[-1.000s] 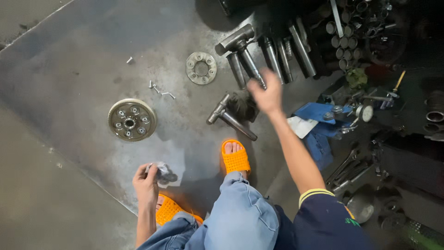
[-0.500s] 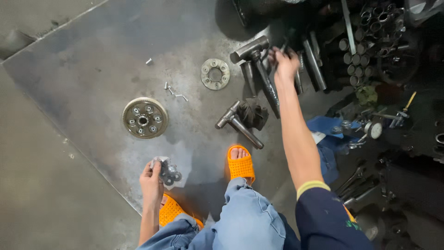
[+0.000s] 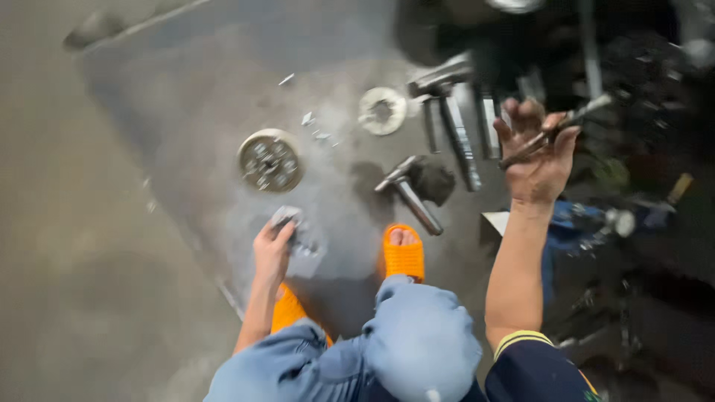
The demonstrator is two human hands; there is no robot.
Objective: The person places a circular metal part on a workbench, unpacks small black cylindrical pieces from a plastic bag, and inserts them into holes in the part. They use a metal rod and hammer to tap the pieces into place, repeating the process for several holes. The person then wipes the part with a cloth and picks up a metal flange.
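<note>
I see my right hand [image 3: 538, 160] raised over the far right of the floor, palm toward the camera, with a slim metal rod [image 3: 557, 130] pinched between thumb and fingers. The rod slants up and to the right, its far end over the dark clutter. The grip looks loose, near the rod's middle, which I judge keeps it balanced while lifted clear of the parts below.

My left hand [image 3: 272, 249] sits low and near, just beside my knee, curled around a small grey metal piece [image 3: 292, 223]. Blur hides what the piece is. The hand rests on or just above the steel floor plate [image 3: 186, 104]; I cannot tell which.

Between the hands, a short T-headed shaft [image 3: 408, 193] lies on the plate just beyond my orange sandal [image 3: 403, 254], next to a dark lump. Farther off lies a row of long shafts [image 3: 454, 126], side by side, probably set down together as a batch. A round flange with bolt holes [image 3: 270, 160] lies to the left, a toothed ring [image 3: 382, 111] farther away, and small loose bits [image 3: 313, 126] lie between them.

On the right, blue cloth [image 3: 573, 223] and a dark pile of tools crowd the floor under my right forearm, so that side offers little open room. My bent knees fill the near edge of the view.
</note>
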